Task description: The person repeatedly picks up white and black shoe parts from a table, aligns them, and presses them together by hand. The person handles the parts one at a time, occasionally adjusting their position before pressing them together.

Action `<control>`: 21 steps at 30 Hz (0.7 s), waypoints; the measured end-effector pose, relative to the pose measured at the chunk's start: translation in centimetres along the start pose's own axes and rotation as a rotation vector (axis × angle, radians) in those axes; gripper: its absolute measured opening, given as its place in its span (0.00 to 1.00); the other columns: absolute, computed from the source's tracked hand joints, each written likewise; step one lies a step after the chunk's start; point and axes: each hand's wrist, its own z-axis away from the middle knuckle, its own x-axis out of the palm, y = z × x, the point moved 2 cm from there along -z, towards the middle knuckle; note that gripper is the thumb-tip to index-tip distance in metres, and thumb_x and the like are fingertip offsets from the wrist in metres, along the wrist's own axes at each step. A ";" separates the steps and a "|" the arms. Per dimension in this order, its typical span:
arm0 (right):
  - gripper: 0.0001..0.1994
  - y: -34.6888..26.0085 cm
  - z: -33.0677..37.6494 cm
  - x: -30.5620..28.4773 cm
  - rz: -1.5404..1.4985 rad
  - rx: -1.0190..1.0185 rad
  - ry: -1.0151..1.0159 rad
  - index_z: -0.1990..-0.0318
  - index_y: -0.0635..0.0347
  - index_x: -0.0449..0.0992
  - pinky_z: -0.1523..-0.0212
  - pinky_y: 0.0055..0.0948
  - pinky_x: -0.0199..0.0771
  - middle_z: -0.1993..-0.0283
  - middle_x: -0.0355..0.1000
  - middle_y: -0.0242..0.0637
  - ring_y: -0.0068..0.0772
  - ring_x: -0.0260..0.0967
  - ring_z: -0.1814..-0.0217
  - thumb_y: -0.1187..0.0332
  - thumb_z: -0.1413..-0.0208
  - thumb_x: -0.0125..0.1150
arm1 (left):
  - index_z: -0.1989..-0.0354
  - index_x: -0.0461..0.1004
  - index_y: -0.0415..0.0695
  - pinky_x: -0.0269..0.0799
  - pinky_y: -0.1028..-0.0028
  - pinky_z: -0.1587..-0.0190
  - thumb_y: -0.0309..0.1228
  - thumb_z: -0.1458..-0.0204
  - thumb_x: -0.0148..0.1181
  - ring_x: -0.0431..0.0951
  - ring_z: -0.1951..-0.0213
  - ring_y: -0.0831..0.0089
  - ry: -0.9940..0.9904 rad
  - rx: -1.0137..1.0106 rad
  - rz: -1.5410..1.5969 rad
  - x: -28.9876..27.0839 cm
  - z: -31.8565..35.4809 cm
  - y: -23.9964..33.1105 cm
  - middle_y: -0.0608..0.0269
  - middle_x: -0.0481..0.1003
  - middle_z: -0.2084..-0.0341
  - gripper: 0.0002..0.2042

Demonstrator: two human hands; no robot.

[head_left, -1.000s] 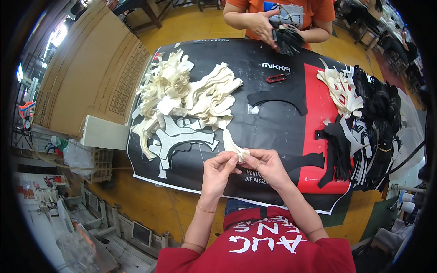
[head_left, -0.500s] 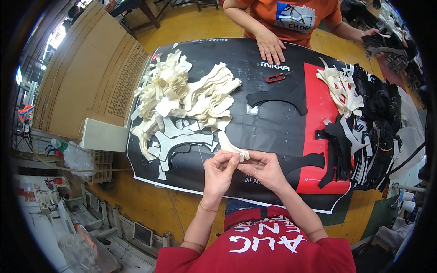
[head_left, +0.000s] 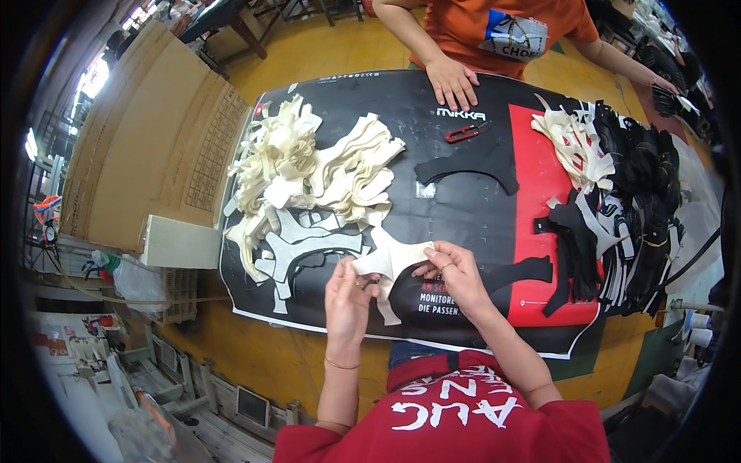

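Note:
Between my hands a cream, branching cut fabric piece (head_left: 394,256) is spread out, one arm pointing away from me and another hanging down toward the table's near edge. My left hand (head_left: 349,292) pinches its left arm. My right hand (head_left: 454,272) grips the right arm between thumb and fingers. Just left of my left hand lie grey-white cut pieces (head_left: 297,235) with dark edges. Beyond them a pile of cream fabric pieces (head_left: 351,166) is heaped. A black curved fabric piece (head_left: 471,168) lies flat on the dark table cover (head_left: 324,305), farther off.
Red-handled thread snips (head_left: 463,134) lie near a co-worker's hand (head_left: 452,81) at the far edge. Bundled black and white strips (head_left: 641,193) crowd the right end. A large cardboard box (head_left: 150,131) and a white block (head_left: 181,235) stand at left.
My hands have moved apart, and the bunched cream fabric piece is now opened out between them. The co-worker's other hand has shifted to the right.

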 end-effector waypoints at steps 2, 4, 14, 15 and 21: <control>0.11 0.2 -0.5 0.0 -0.033 0.024 -0.013 0.58 0.65 0.77 0.59 0.20 0.74 0.64 0.80 0.38 0.22 0.78 0.63 0.66 0.32 0.52 | 0.50 0.70 0.46 0.73 0.74 0.60 0.37 0.30 0.50 0.78 0.58 0.74 0.024 0.032 -0.030 -1.1 0.1 1.1 0.64 0.78 0.57 0.10; 0.11 0.4 -0.9 0.2 -0.099 0.026 -0.038 0.58 0.64 0.77 0.59 0.21 0.75 0.63 0.80 0.39 0.23 0.79 0.63 0.66 0.31 0.51 | 0.48 0.70 0.45 0.75 0.72 0.57 0.37 0.30 0.50 0.78 0.56 0.74 0.069 0.086 -0.002 -2.5 0.3 1.8 0.63 0.78 0.56 0.10; 0.11 1.6 -3.8 -0.9 -0.308 0.020 0.103 0.54 0.64 0.73 0.57 0.24 0.79 0.60 0.79 0.41 0.25 0.79 0.61 0.65 0.29 0.50 | 0.37 0.67 0.36 0.78 0.63 0.43 0.32 0.31 0.49 0.79 0.48 0.62 0.247 0.580 0.261 -12.3 4.2 12.1 0.48 0.76 0.46 0.18; 0.13 1.6 -4.2 -0.7 -0.286 0.038 0.123 0.51 0.67 0.72 0.58 0.24 0.79 0.60 0.79 0.41 0.26 0.79 0.61 0.65 0.29 0.51 | 0.36 0.66 0.35 0.78 0.61 0.43 0.31 0.32 0.49 0.79 0.48 0.60 0.266 0.635 0.294 -12.4 5.1 14.0 0.47 0.75 0.45 0.19; 0.36 -0.8 -3.0 0.6 0.415 -0.178 0.270 0.28 0.75 0.48 0.68 0.27 0.78 0.59 0.78 0.46 0.28 0.78 0.70 0.65 0.34 0.60 | 0.48 0.68 0.33 0.74 0.70 0.51 0.37 0.29 0.47 0.75 0.55 0.65 0.731 1.238 -0.546 -4.6 8.2 14.6 0.49 0.73 0.54 0.16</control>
